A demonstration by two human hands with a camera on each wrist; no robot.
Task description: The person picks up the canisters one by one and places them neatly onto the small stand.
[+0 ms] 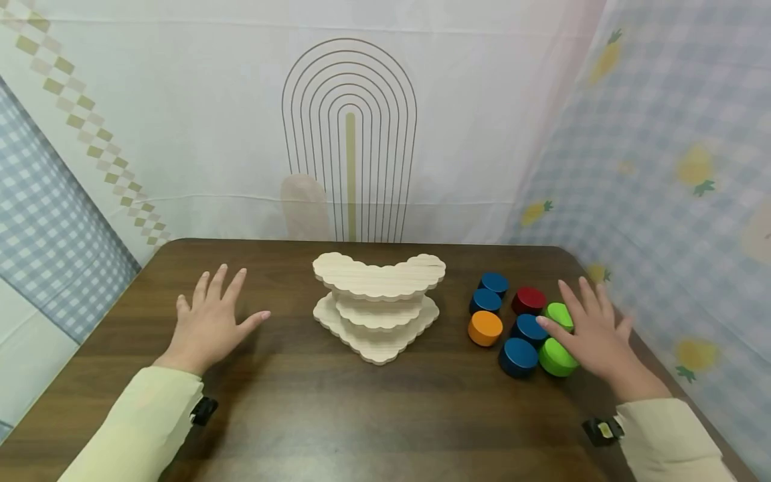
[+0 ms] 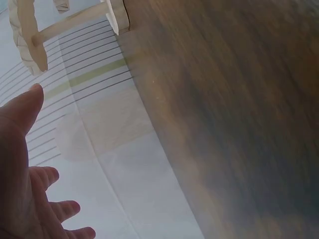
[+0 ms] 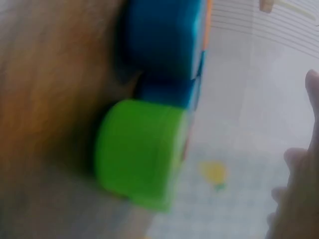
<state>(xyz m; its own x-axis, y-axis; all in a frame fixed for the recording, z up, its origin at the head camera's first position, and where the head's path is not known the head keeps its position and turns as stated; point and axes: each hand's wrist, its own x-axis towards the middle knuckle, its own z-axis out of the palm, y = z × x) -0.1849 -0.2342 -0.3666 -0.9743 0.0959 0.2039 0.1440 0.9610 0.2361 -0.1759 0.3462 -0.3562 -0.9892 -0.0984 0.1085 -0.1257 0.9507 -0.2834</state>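
My left hand is spread over the left part of the table with nothing in it. To the right, my right hand is also spread, its thumb overlapping the group of round blocks in the head view. That group has several blue blocks, an orange block, a red block and two green blocks. In the right wrist view a green block appears blurred beside blue ones, apart from the fingers. Between the hands stands a pale wooden tiered stand with scalloped edges.
The dark wooden table has a white patterned cloth hanging behind its far edge. Blue checked cloth hangs along the right side, and more checked cloth is at the left. Each wrist wears a small black device.
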